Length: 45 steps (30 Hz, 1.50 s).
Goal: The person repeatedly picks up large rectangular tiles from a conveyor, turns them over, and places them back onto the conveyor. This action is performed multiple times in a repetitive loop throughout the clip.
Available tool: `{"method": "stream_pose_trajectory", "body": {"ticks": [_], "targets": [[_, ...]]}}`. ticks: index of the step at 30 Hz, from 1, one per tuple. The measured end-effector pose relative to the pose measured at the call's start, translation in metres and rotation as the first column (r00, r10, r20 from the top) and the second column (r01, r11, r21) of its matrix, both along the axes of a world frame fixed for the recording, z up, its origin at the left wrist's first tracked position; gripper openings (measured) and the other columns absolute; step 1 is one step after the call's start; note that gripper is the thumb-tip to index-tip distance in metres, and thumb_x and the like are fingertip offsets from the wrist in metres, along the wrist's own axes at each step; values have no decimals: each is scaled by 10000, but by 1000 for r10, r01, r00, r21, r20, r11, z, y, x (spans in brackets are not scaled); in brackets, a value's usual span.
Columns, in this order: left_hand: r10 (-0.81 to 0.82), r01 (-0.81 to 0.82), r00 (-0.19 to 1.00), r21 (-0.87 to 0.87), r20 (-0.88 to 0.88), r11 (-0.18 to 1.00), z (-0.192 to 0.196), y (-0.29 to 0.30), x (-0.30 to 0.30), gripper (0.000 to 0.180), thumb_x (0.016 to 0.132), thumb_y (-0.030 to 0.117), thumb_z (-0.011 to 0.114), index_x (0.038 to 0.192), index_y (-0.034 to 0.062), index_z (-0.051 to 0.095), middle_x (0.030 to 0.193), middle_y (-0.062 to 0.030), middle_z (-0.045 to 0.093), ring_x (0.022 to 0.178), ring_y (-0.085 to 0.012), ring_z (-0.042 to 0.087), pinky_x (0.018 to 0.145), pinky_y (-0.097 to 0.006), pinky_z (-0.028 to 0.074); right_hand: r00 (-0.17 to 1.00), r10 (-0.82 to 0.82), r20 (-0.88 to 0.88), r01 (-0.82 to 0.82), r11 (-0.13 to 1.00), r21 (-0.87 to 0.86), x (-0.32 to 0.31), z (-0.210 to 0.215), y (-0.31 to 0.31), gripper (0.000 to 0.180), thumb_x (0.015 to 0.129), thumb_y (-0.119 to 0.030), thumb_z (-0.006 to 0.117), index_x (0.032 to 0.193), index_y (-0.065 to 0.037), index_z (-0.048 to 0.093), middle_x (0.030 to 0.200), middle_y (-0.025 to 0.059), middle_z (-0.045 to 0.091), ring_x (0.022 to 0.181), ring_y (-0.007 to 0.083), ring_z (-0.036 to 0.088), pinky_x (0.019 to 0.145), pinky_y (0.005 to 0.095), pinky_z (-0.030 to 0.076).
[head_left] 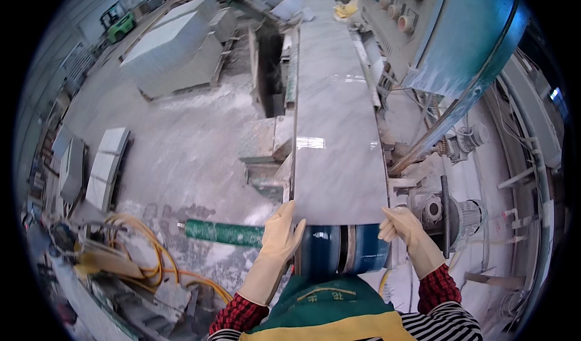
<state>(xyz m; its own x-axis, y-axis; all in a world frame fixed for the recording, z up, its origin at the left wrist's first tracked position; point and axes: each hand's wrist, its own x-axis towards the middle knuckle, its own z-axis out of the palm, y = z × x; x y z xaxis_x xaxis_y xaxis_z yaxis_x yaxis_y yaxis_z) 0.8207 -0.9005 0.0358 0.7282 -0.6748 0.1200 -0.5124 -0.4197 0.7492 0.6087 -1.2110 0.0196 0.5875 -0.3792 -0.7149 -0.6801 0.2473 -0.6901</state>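
**Both gloved hands on near end of stone slab**

My left hand, gloved, lies flat with fingers spread against the near left corner of the long grey stone slab. My right hand, also gloved, grips the near right corner. The slab lies lengthwise on the machine bed, its near edge above a blue roller. A green roller projects to the left. Yellow hoses lie on the dusty floor.

Slab top bare, passable; machine housing blocks right, green roller juts left
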Motion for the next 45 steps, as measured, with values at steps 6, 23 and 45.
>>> {"method": "stream_pose_trajectory", "body": {"ticks": [6, 23, 45], "targets": [[181, -185, 982, 87, 50, 979, -10, 73, -75, 521, 917, 144, 770, 1380, -7, 585, 1339, -265, 660, 1195, -487, 638, 1007, -481, 533, 899, 404, 171, -432, 884, 178, 71, -24, 103, 582, 1062, -499, 619, 893, 48, 725, 756, 228, 763, 574, 281, 735, 527, 353, 604], [862, -675, 348, 540, -369, 503, -33, 271, -391, 510, 1036, 352, 662, 1452, 60, 632, 1364, -158, 725, 1249, -273, 703, 1046, -362, 532, 280, 912, 299, -877, 117, 466, 25, -89, 322, 590, 1094, -483, 565, 911, 53, 729, 773, 271, 755, 529, 286, 668, 485, 405, 524], [582, -918, -384, 233, -717, -320, -154, 470, -911, 473, 1078, 253, 637, 1446, -39, 591, 1253, -149, 725, 1102, -203, 705, 895, -291, 572, -325, 890, 320, -850, -126, -512, -265, -49, 641, 468, 953, -450, 591, 1205, -103, 777, 1118, 220, 768, 1084, 410, 728, 965, 464, 562]]}}
